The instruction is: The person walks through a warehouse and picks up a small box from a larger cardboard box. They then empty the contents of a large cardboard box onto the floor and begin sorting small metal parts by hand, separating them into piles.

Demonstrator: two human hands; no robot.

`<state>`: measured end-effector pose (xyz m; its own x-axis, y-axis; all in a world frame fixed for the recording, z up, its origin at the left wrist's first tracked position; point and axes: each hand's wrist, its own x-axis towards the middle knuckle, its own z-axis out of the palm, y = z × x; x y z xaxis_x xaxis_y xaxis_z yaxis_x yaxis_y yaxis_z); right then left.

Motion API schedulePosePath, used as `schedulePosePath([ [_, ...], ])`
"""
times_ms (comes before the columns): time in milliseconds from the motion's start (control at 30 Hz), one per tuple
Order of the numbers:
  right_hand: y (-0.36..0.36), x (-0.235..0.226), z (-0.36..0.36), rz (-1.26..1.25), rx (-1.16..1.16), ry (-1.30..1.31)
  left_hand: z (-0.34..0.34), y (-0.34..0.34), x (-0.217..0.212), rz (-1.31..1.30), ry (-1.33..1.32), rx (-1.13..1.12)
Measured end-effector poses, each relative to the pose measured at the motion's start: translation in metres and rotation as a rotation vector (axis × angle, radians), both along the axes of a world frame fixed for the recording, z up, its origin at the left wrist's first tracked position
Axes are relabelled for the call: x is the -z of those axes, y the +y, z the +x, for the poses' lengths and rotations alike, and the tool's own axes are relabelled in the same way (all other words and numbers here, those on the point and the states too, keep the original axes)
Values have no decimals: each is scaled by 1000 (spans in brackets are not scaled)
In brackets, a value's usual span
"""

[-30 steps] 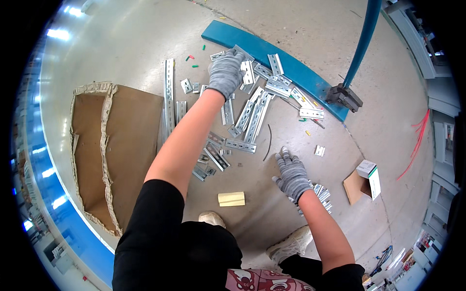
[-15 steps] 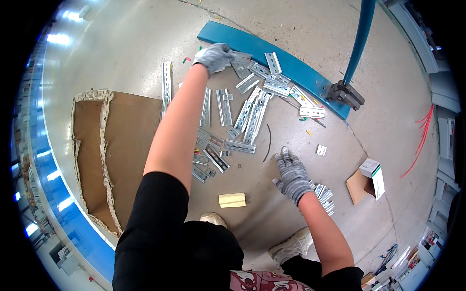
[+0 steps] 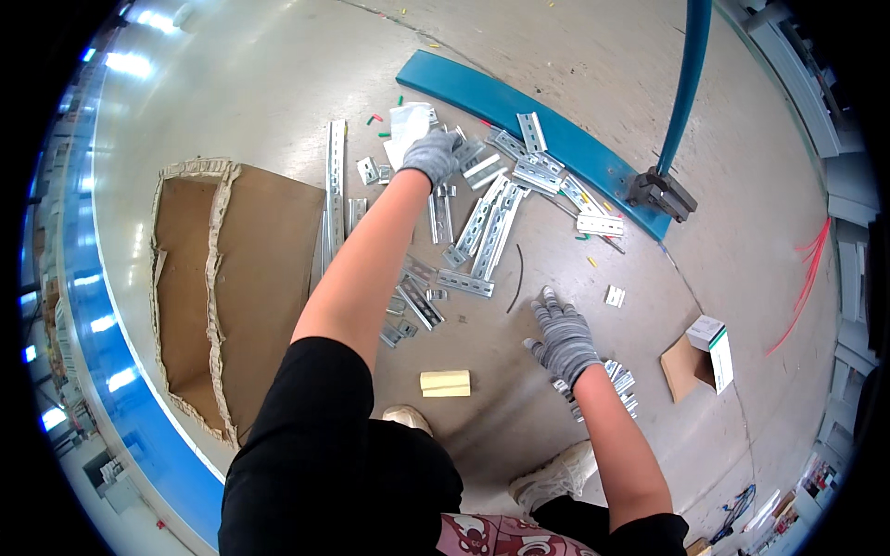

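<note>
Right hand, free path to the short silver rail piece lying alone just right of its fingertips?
Probably yes: the right hand is spread open close by, and nothing visible lies between it and the short silver rail piece.

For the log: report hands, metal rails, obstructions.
Left hand among scattered metal rails, grip unclear. Right hand open, empty. Teal beam along rails' far side.

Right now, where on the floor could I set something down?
Bare floor shows between the yellow block and the right hand, and between the open box and the red wires. It's crowded around the left hand, where metal rails reach the blue beam.
</note>
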<state>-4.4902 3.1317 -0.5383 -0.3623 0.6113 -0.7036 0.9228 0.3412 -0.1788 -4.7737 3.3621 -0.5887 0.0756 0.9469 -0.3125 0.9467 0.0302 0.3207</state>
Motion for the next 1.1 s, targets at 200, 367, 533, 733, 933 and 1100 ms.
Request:
schedulePosePath([
  [200,14,11,8,116,169,197,-48,-22,3,-73,-188,-165],
  [367,19,3,-16,157,222,297,-16,-7,4,117,20,-156],
  [533,22,6,-25,203,281,404,-4,6,7,-87,-13,-164],
  [733,53,6,-42,250,516,651,14,-10,-7,-29,2,-67],
  [933,137,24,-114,333,801,822,-32,-31,27,-92,-462,-339],
  [1100,169,57,-146,366,879,517,16,-49,-5,-120,-166,-196],
])
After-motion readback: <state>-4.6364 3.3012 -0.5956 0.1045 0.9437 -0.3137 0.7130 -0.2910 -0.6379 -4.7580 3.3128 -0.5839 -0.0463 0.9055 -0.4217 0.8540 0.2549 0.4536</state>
